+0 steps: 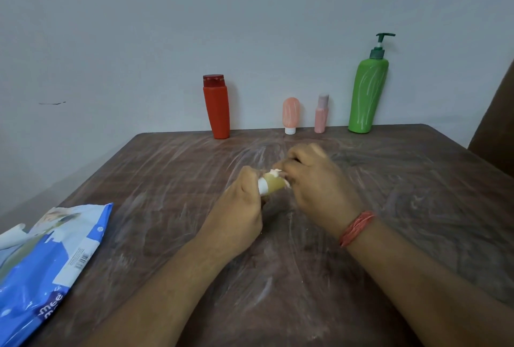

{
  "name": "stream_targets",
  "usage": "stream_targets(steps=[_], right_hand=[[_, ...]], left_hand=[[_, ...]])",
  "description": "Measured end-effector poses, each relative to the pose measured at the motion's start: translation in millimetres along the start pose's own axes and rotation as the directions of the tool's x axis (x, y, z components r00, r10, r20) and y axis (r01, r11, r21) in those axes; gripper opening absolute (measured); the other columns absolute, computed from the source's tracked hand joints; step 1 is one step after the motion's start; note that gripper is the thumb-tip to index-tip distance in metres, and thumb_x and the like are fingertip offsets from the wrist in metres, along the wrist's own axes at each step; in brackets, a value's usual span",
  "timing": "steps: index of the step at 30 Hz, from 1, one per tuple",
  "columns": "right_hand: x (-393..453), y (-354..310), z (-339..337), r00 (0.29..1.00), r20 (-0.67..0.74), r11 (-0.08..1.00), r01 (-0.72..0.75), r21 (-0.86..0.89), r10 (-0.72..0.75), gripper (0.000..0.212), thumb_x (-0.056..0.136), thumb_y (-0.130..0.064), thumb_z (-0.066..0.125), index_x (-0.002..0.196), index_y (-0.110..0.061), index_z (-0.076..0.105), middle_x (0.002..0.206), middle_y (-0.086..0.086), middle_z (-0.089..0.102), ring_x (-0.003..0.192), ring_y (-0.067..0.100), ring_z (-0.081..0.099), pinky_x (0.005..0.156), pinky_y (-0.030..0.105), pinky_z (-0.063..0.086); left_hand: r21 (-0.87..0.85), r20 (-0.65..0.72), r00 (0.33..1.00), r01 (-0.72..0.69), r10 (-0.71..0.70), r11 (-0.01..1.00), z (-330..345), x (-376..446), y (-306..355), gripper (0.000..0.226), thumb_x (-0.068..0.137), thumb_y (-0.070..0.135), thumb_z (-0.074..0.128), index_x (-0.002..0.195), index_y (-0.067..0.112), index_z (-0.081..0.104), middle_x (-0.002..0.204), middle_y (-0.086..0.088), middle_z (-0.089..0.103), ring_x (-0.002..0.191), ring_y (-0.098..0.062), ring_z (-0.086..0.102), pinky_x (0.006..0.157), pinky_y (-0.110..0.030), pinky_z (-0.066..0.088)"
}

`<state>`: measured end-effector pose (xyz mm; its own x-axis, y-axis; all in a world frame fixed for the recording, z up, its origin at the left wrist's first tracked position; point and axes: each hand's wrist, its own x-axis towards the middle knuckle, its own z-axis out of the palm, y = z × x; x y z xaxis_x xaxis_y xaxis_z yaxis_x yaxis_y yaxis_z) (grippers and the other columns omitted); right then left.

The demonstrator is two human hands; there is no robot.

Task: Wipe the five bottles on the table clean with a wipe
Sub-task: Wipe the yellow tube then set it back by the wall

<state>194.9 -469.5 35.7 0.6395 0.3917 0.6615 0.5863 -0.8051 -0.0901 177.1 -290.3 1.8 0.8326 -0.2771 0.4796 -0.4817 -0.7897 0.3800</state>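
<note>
Above the table [389,207], both hands [281,193] grip a yellow bottle [274,184].

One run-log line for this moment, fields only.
left hand: holds yellow bottle | right hand: rubs wipe on it | four bottles standing by wall | wipes pack near-left

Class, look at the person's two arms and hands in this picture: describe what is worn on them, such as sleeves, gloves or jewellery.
Both forearms are bare, with no sleeves in view, and neither hand wears a glove. The right wrist carries a band of red-orange threads wound around it several times. The left hand and its wrist carry nothing. No rings show on the right hand.
</note>
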Motion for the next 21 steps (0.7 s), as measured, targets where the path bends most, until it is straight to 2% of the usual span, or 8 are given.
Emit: stream_targets(steps=[2, 4, 8, 10, 14, 16, 19, 21], right_hand=[[-1, 12, -4, 0.996, 0.024, 0.996, -0.084, -0.021, 0.084, 0.019, 0.086, -0.007, 0.071, 0.103, -0.016, 0.075, 0.096, -0.001, 0.057, 0.094, 0.021, 0.051, 0.069, 0.031, 0.048], [-2, 11, -5, 0.995, -0.001, 0.995, -0.096, -0.005, 0.096, 0.018, 0.087, -0.006, 0.070, 0.101, -0.016, 0.074, 0.095, -0.003, 0.056, 0.094, 0.020, 0.051, 0.066, 0.030, 0.045], [-2, -13, 4, 0.997, -0.041, 0.997, 0.062, 0.035, -0.061, 0.017, 0.084, -0.006, 0.070, 0.099, -0.013, 0.072, 0.097, -0.001, 0.055, 0.092, 0.015, 0.046, 0.069, 0.025, 0.045], [-1, -12, 6, 0.996, -0.030, 0.996, 0.088, 0.033, -0.087, 0.018, 0.085, -0.008, 0.071, 0.102, -0.013, 0.073, 0.096, 0.001, 0.057, 0.092, 0.016, 0.048, 0.070, 0.026, 0.047], [-1, 13, 2, 0.998, -0.037, 0.998, -0.057, 0.016, 0.057, 0.014, 0.088, -0.007, 0.071, 0.101, -0.009, 0.073, 0.092, 0.004, 0.058, 0.090, 0.025, 0.056, 0.068, 0.029, 0.044], [-2, 18, 1, 0.993, -0.061, 0.994, -0.103, 0.026, 0.105, 0.020, 0.087, -0.002, 0.071, 0.106, -0.010, 0.073, 0.094, 0.003, 0.059, 0.092, 0.024, 0.056, 0.071, 0.026, 0.040], [-3, -1, 4, 0.996, -0.088, 0.991, 0.022, 0.130, -0.011, 0.031, 0.085, -0.002, 0.070, 0.114, -0.012, 0.068, 0.104, 0.002, 0.064, 0.098, 0.019, 0.054, 0.081, 0.023, 0.041], [-3, -12, 6, 0.990, -0.093, 0.978, 0.117, 0.170, -0.102, 0.028, 0.084, -0.001, 0.069, 0.111, -0.010, 0.065, 0.106, 0.003, 0.065, 0.099, 0.018, 0.055, 0.086, 0.025, 0.043]], left_hand=[[0.029, -0.009, 1.000, -0.011, 0.011, 1.000, 1, 0, 1, 0.032, 0.094, 0.008, 0.063, 0.115, 0.020, 0.042, 0.089, 0.007, 0.049, 0.066, -0.008, 0.049, 0.055, -0.018, 0.031], [0.027, -0.011, 1.000, -0.021, 0.021, 0.999, 1, 2, 2, 0.032, 0.094, 0.008, 0.062, 0.116, 0.020, 0.042, 0.089, 0.007, 0.049, 0.065, -0.008, 0.048, 0.054, -0.018, 0.030], [-0.049, 0.008, 1.000, -0.022, 0.023, 0.999, 0, 3, -2, 0.033, 0.095, 0.010, 0.062, 0.108, 0.026, 0.036, 0.093, 0.005, 0.052, 0.073, -0.009, 0.053, 0.060, -0.031, 0.046], [-0.036, 0.004, 1.000, -0.013, 0.013, 0.999, 0, 2, -4, 0.037, 0.096, 0.011, 0.063, 0.108, 0.029, 0.033, 0.097, 0.004, 0.053, 0.076, -0.009, 0.054, 0.062, -0.030, 0.048], [-0.007, -0.028, 1.000, -0.012, 0.012, 1.000, 4, 2, -3, 0.045, 0.094, 0.009, 0.066, 0.117, 0.029, 0.033, 0.099, 0.004, 0.051, 0.073, -0.008, 0.052, 0.058, -0.019, 0.036], [-0.040, -0.032, 0.999, 0.005, -0.007, 0.999, 6, 2, -2, 0.051, 0.094, 0.009, 0.065, 0.116, 0.036, 0.028, 0.102, 0.004, 0.051, 0.075, -0.008, 0.054, 0.059, -0.021, 0.040], [-0.145, -0.046, 0.998, 0.038, -0.045, 0.989, 7, 4, -1, 0.043, 0.099, 0.014, 0.060, 0.104, 0.038, 0.025, 0.106, 0.004, 0.055, 0.083, -0.008, 0.059, 0.066, -0.030, 0.051], [-0.304, -0.050, 0.993, 0.090, -0.110, 0.948, 6, 4, 0, 0.035, 0.101, 0.019, 0.059, 0.098, 0.037, 0.030, 0.105, 0.006, 0.056, 0.085, -0.001, 0.060, 0.066, -0.020, 0.048]])
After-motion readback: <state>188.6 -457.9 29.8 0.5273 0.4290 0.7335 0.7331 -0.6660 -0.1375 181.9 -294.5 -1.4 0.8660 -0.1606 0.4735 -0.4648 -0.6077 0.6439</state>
